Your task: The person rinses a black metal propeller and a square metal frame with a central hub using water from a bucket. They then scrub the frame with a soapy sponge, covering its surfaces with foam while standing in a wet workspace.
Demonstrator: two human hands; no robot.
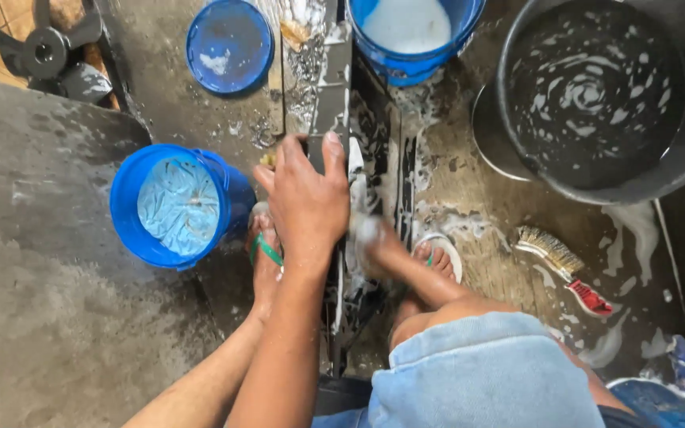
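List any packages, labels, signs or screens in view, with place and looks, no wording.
None in view: only unlabelled containers and tools.
Blue bucket, left of the left hand: round, blue cloth inside.
Brush, on the wet floor at right: pale bristles, red handle.

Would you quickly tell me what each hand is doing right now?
Left hand: closed on the long dark metal part.
Right hand: soapy and blurred, on the same part; grip cannot be told.

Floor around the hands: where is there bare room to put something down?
The grey floor left of the blue bucket is bare. A small patch lies between the blue lid and that bucket. It is crowded on the right, around the brush, the black tub and the hands.
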